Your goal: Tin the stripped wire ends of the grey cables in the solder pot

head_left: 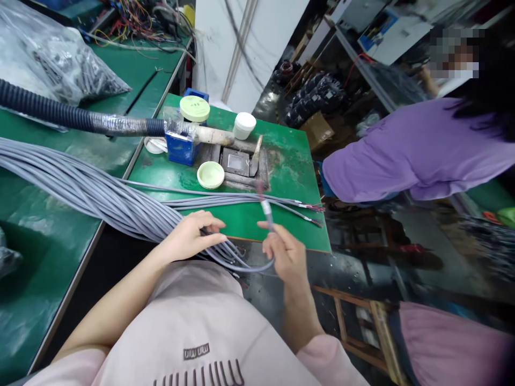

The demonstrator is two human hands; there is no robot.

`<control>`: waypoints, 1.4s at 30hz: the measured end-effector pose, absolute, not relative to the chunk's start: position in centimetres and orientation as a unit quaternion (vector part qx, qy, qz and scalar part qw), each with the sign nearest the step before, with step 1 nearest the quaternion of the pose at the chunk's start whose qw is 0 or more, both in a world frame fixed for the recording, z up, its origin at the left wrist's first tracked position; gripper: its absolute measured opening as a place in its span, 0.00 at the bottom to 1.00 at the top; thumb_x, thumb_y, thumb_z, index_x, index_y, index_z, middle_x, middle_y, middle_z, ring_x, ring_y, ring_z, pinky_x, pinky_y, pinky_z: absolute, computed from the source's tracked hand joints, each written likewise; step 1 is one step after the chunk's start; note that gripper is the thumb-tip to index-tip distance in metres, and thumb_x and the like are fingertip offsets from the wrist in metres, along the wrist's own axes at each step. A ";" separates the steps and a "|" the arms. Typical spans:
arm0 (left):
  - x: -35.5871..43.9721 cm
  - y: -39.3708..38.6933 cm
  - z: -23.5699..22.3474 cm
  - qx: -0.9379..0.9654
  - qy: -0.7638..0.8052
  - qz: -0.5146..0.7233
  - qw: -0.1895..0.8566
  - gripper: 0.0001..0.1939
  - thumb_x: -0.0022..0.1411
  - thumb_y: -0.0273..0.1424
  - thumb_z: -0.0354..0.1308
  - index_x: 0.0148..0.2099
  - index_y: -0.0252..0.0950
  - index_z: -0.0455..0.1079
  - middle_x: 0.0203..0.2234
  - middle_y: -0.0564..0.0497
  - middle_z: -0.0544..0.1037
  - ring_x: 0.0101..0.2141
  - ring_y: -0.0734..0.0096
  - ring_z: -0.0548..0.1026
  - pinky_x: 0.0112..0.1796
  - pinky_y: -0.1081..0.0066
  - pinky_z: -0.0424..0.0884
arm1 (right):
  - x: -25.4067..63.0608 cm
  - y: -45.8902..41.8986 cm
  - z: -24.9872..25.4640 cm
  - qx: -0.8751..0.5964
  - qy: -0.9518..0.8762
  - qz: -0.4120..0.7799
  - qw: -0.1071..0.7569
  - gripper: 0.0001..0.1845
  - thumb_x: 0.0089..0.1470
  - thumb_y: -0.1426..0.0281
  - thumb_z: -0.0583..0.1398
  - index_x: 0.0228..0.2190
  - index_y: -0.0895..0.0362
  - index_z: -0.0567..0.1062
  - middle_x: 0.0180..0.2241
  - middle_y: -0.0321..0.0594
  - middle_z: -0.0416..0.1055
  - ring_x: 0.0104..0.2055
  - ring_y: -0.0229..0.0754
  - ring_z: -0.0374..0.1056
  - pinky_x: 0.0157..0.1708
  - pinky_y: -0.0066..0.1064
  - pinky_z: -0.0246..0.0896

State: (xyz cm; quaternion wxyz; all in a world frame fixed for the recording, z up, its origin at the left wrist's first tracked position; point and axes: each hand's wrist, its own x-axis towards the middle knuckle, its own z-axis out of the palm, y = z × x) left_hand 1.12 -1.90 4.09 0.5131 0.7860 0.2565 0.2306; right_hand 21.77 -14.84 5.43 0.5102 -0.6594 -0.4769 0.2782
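My right hand (282, 251) pinches one grey cable (267, 210) near its stripped end, which points up over the front edge of the small green table (289, 161). That cable loops down and left under my hand. My left hand (192, 235) rests curled on the thick bundle of grey cables (92, 193) where it crosses the table's front edge. Several other cable ends with red and bare wire tips (311, 208) lie on the table to the right.
A metal solder pot (239, 161) sits mid-table with a pale green lid (210, 175), a blue box (182, 147), a white jar (244, 125) and a black corrugated hose (60, 113) leading to it. A person in purple (418, 150) bends at right. A wooden stool (362, 327) stands below.
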 end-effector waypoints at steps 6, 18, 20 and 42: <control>3.7 -3.7 3.3 0.478 0.304 0.294 0.770 0.14 0.50 0.40 0.68 0.32 0.33 0.77 0.27 0.49 0.80 0.29 0.70 0.75 0.36 0.69 0.71 | 19.3 -15.6 4.4 -0.638 -0.591 0.342 0.355 0.18 0.63 0.65 0.50 0.47 0.54 0.74 0.15 0.30 0.60 0.19 0.36 0.58 0.24 0.28 0.54; 4.8 -5.0 2.9 0.388 0.299 0.306 0.817 0.15 0.44 0.37 0.71 0.33 0.33 0.78 0.26 0.50 0.81 0.28 0.71 0.76 0.36 0.70 0.72 | 18.5 -14.2 3.1 -0.579 -0.394 0.478 0.531 0.19 0.58 0.54 0.55 0.29 0.56 0.72 0.10 0.25 0.53 0.12 0.32 0.49 0.15 0.26 0.48; 4.8 -4.7 2.9 0.368 0.312 0.315 0.817 0.16 0.44 0.36 0.72 0.35 0.34 0.78 0.26 0.51 0.81 0.28 0.72 0.76 0.36 0.71 0.72 | 18.5 -13.8 2.8 -0.530 -0.334 0.539 0.563 0.19 0.55 0.53 0.58 0.27 0.57 0.72 0.09 0.23 0.50 0.10 0.30 0.45 0.13 0.26 0.47; 6.2 -4.9 2.4 0.220 0.302 0.307 0.875 0.16 0.41 0.36 0.72 0.25 0.32 0.71 0.18 0.55 0.74 0.21 0.81 0.70 0.28 0.77 0.67 | 19.8 -13.3 2.3 -0.605 -0.474 0.386 0.511 0.13 0.55 0.59 0.60 0.33 0.56 0.75 0.15 0.29 0.64 0.17 0.34 0.60 0.20 0.27 0.55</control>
